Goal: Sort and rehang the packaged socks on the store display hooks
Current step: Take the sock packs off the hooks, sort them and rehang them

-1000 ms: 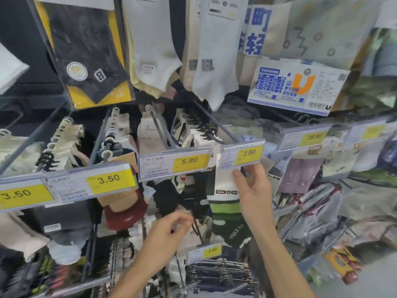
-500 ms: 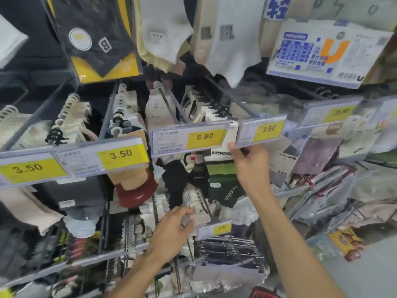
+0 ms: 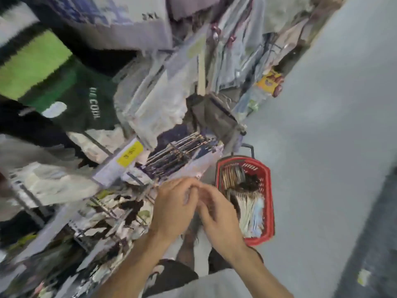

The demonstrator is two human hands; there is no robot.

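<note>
We see the grey floor [image 3: 322,136] filling the side right of the red basket [image 3: 270,190], which stands on it. Left of the basket and above it, the display rack [image 3: 32,201] takes up the rest of the view, all of it smeared by motion blur. High on the rack, well up and left of the basket, hangs a large dark green sock pack [image 3: 71,89] with a bright green band and white lettering that ends in "COOL". Between it and the basket hang pale, clear-wrapped packs [image 3: 150,100], crowded and overlapping. Just up-left of the basket, a row of thin metal display hooks [image 3: 178,147] carries dark packs.

Inside the basket lie the packaged socks [image 3: 249,211], standing on edge in a tight row: brownish ones at the far end, dark ones in the middle, white and pale blue ones nearest us.

Just left of the basket our left hand [image 3: 174,209] and right hand [image 3: 219,218] meet, fingers curled toward each other and touching at the tips. We cannot tell whether they pinch anything; the blur hides it.

Further left of the basket, past the hooks, a yellow price tag [image 3: 130,155] sits tilted, its figures unreadable.
</note>
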